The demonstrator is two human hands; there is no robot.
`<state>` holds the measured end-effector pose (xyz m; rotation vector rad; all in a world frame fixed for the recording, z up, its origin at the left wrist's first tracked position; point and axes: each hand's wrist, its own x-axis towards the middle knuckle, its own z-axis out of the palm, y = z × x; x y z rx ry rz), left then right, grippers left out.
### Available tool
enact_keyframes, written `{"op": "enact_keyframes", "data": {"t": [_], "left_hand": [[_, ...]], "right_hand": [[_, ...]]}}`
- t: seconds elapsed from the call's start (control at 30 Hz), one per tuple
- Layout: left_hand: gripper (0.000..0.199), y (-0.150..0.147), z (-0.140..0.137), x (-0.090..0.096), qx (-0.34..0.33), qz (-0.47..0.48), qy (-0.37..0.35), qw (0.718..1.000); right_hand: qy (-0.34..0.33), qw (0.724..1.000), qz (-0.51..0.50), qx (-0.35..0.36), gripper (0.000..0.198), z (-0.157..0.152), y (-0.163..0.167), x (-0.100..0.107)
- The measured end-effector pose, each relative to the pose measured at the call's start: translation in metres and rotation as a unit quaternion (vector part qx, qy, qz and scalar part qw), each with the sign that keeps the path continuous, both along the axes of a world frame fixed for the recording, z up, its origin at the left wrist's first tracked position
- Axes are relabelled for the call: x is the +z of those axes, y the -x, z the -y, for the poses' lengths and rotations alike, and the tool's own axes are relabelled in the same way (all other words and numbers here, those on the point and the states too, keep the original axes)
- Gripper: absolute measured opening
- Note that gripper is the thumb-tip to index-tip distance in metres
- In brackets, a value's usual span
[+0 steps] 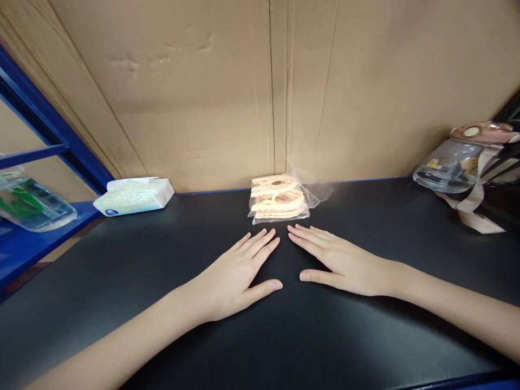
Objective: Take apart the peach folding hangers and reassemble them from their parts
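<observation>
My left hand (239, 271) lies palm down on the black tabletop (260, 341), thumb out to the side and fingers stretched forward. Opposite it, my right hand (339, 260) rests flat in the same way, its thumb apart from the fingers. Neither hand holds anything. Just beyond the fingertips is a clear plastic bag (319, 194) with several peach-coloured plastic pieces (280, 200) inside, shaped with loops and toothed edges. Both hands are close to the bag, with a small gap between. What the pieces are exactly I cannot tell through the plastic.
A tissue pack (136, 196) sits at the back left. At the back right stands a clear bottle (449, 162) with a pink lid and a ribbon strap (473, 206). A cardboard wall (195, 108) closes off the back; a blue metal frame (81, 168) with another container (36, 203) is at left.
</observation>
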<state>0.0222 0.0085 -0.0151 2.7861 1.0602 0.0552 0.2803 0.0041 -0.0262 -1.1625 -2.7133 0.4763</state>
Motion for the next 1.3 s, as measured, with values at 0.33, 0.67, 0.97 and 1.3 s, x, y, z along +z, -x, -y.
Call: {"op": "enact_keyframes", "data": {"t": [0.33, 0.67, 0.97, 1.3], "left_hand": [[0.070, -0.001, 0.002, 0.000, 0.000, -0.019, -0.008, 1.000], [0.069, -0.002, 0.002, 0.002, 0.003, 0.000, -0.020, 1.000], [0.044, -0.002, -0.004, 0.000, -0.006, 0.115, -0.032, 0.993], [0.039, -0.017, -0.106, 0.004, 0.262, 0.367, 0.042, 0.891]], "right_hand": [[-0.012, 1.000, 0.016, -0.001, 0.077, -0.001, 0.000, 0.000], [-0.018, 1.000, -0.007, 0.002, 0.077, -0.001, -0.001, -0.001], [-0.099, 0.995, -0.023, 0.023, 0.067, 0.003, 0.000, -0.004], [-0.079, 0.953, -0.031, -0.291, 0.026, -0.071, -0.006, 0.068]]}}
